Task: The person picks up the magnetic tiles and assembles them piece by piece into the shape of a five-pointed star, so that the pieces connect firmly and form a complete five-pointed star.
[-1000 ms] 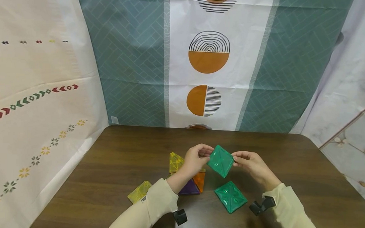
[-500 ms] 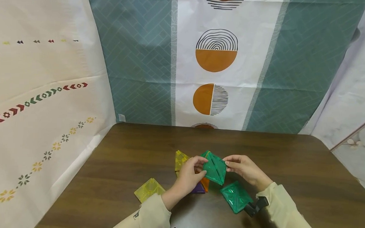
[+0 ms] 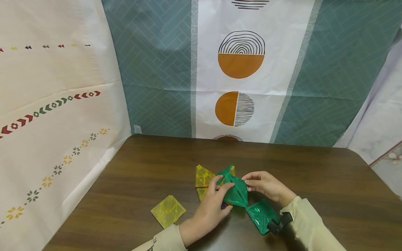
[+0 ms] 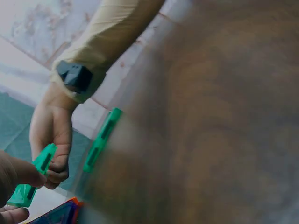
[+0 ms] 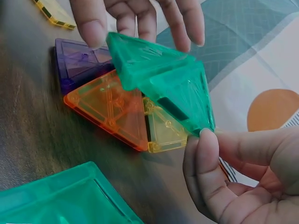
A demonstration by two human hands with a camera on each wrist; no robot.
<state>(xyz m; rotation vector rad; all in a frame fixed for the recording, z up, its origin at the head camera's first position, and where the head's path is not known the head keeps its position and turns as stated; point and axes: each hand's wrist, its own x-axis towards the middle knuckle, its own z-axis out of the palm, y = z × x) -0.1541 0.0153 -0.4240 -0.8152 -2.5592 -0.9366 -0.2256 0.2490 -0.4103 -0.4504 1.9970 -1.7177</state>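
Two joined green translucent magnetic tiles (image 3: 236,191), bent along their seam, are held above a group of coloured tiles. My right hand (image 3: 265,185) pinches one corner between thumb and fingers, plainly seen in the right wrist view. My left hand (image 3: 209,205) is at the opposite side, its fingers spread and extended along the green tiles' edge; the thumb stands apart below. Beneath lie an orange triangular tile (image 5: 112,112), a purple tile (image 5: 84,63) and a yellow tile (image 5: 166,126), edge to edge. Another yellow tile (image 3: 203,176) shows at the group's far left.
A green square of tiles (image 3: 261,214) lies on the wooden table (image 3: 146,164), partly behind the right wrist camera (image 3: 279,223). One yellow square of tiles (image 3: 168,211) lies left of my left forearm. A patterned curtain (image 3: 163,65) hangs behind the table.
The green tiles came down and left over the coloured group, going from flat to bent at the seam. My left fingers have spread from their earlier hold; the right hand keeps its corner.
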